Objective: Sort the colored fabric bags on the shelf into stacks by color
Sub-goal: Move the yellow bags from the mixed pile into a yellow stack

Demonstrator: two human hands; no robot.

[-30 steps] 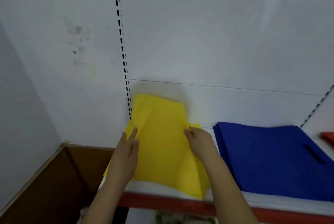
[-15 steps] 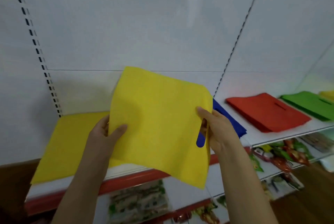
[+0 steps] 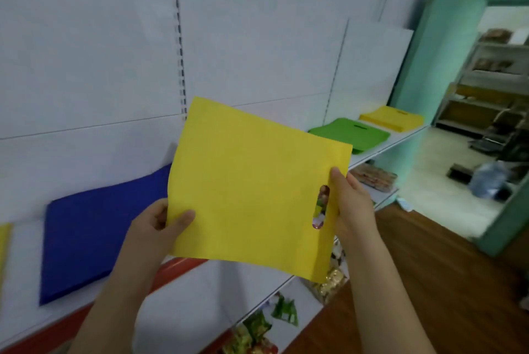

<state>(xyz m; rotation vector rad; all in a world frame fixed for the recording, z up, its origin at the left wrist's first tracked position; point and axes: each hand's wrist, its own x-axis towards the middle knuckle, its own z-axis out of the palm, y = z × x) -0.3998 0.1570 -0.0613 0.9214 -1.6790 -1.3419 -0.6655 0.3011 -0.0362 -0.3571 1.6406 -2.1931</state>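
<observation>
Here, nearest the camera, the left hand [image 3: 160, 223] pinches the left edge of a flat yellow fabric bag with a cut-out handle slot [image 3: 252, 193], thumb on the front face and fingers curled behind. The right hand [image 3: 353, 207] grips the bag's right edge just beside the slot, thumb on the front near the top corner. So each grip is closed on the bag, which hangs in the air in front of the shelf, tilted with its left side higher, touching no stack.

Just behind it, the white shelf with a red front edge [image 3: 183, 265] carries a stack of dark blue fabric bags [image 3: 94, 233] lying flat to the left of the held bag. At the far left border a sliver of another yellow fabric piece [image 3: 4, 242] shows on the same shelf.

Below, lower shelves hold blurred packets of snacks [image 3: 254, 328].

Farther right along the shelf lies a stack of green fabric bags [image 3: 350, 133], and beyond it, near the shelf's end, a stack of yellow fabric bags [image 3: 392, 119]. The two stacks sit close together; whether they touch I cannot tell.

Past them stands a teal door frame [image 3: 420, 62], with a brown wooden floor [image 3: 429, 282] in front.
</observation>
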